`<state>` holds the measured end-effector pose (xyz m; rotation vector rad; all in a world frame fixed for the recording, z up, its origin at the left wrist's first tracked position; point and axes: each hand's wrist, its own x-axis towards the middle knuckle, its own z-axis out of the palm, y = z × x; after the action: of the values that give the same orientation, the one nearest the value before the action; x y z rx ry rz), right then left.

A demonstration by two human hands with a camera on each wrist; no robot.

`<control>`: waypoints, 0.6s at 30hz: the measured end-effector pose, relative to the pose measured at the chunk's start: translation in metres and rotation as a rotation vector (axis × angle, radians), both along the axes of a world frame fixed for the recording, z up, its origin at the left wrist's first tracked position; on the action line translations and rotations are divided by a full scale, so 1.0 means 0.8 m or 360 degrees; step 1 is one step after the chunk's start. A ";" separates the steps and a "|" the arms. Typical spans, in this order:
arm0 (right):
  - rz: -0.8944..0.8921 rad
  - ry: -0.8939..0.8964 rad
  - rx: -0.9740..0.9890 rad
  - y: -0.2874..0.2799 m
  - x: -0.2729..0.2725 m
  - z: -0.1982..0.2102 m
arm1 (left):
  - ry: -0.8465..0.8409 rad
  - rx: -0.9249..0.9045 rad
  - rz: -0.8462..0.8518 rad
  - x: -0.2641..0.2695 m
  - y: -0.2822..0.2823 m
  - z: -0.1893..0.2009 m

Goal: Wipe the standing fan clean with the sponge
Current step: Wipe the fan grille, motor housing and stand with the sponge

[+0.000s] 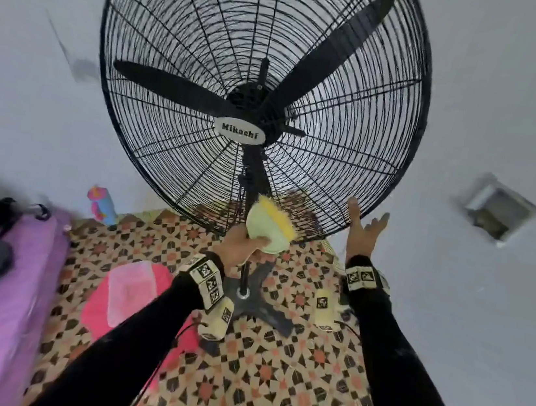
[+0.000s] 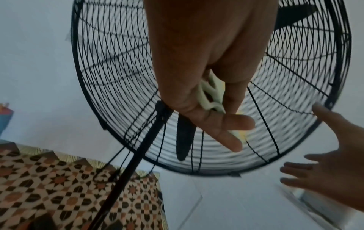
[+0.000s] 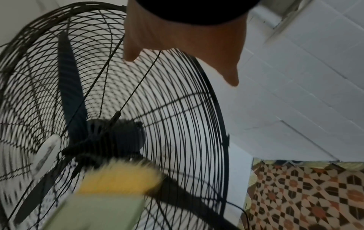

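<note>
**Sponge at the lower grille of the fan**

The left hand (image 1: 241, 245) is gripping a pale green and yellow sponge (image 1: 270, 228), holding it against the lower front grille of the black standing fan (image 1: 259, 99). The right hand (image 1: 363, 232) is reaching with fingers spread, holding nothing, near the grille's lower right rim. The fan is standing on a patterned mat (image 1: 269, 390). A pink basin (image 1: 125, 293) and purple bedding (image 1: 5, 321) are lying to the left, a bottle (image 1: 102, 205) by the wall.
</note>
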<state>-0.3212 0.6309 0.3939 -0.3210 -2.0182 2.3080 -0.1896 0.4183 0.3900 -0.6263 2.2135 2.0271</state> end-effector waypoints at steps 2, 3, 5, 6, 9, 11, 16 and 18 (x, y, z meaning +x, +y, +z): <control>0.0101 0.0025 0.0003 0.002 -0.008 0.014 | 0.0063 0.0007 0.0135 0.001 -0.012 0.023; 0.0134 0.0025 0.0070 0.001 -0.014 0.010 | 0.0086 0.0022 0.0183 -0.001 -0.021 0.031; 0.0113 -0.0027 0.0214 -0.002 -0.011 0.013 | 0.0137 -0.0044 0.0231 0.000 -0.034 0.054; 0.0075 -0.0032 0.0247 -0.002 -0.008 0.014 | 0.0156 -0.0086 0.0243 0.001 -0.039 0.063; 0.0014 -0.0006 0.0233 -0.006 0.006 0.014 | 0.0275 -0.0215 0.0233 0.003 -0.051 0.095; -0.0016 -0.0019 0.0179 -0.013 0.023 0.013 | 0.0385 -0.0290 0.0321 0.009 -0.060 0.114; -0.0151 -0.0081 0.0028 -0.044 0.070 0.018 | 0.0669 -0.0032 0.0886 0.026 -0.085 0.124; -0.0161 -0.0113 0.0137 -0.055 0.085 0.020 | 0.0757 0.0139 0.0970 0.030 -0.086 0.120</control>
<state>-0.2530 0.5867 0.4097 -0.4945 -2.0742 2.1731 -0.1658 0.3497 0.4863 -0.9941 2.3516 2.8049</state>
